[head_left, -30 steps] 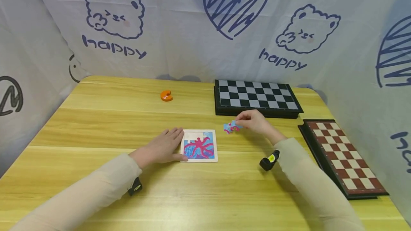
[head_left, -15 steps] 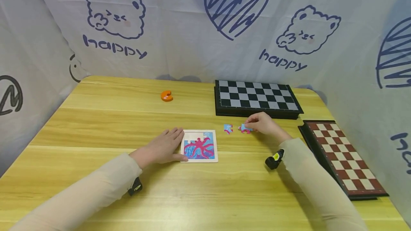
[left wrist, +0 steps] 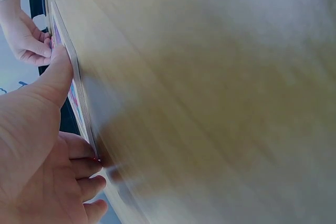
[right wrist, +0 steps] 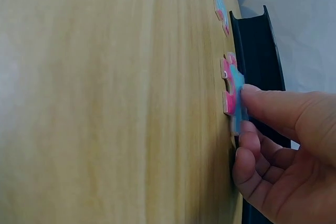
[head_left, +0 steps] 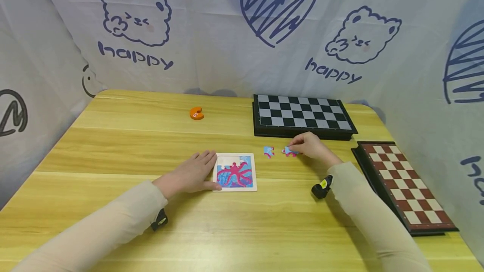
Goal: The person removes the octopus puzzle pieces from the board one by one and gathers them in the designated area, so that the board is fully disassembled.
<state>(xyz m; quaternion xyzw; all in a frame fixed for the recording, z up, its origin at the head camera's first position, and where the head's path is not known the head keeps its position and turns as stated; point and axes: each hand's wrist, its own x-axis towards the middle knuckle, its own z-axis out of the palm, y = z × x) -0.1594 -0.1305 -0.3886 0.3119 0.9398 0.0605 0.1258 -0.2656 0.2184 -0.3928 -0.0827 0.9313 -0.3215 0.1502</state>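
Printed cloth [head_left: 211,53] backs the wooden table [head_left: 242,230], left hand [head_left: 190,172] spread against a puzzle [head_left: 235,175], right hand [head_left: 308,145] pinching a piece [right wrist: 237,95].

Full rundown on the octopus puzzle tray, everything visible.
The puzzle tray is shallow and roughly square, with a thin, pale raised rim that looks like wood or board. It lies flat on the wooden table. A pink octopus picture on blue and purple fills the lower part and upper right corner; the upper left is bare, so it's incomplete. The left hand touches its left side, thumb at the near-left corner.
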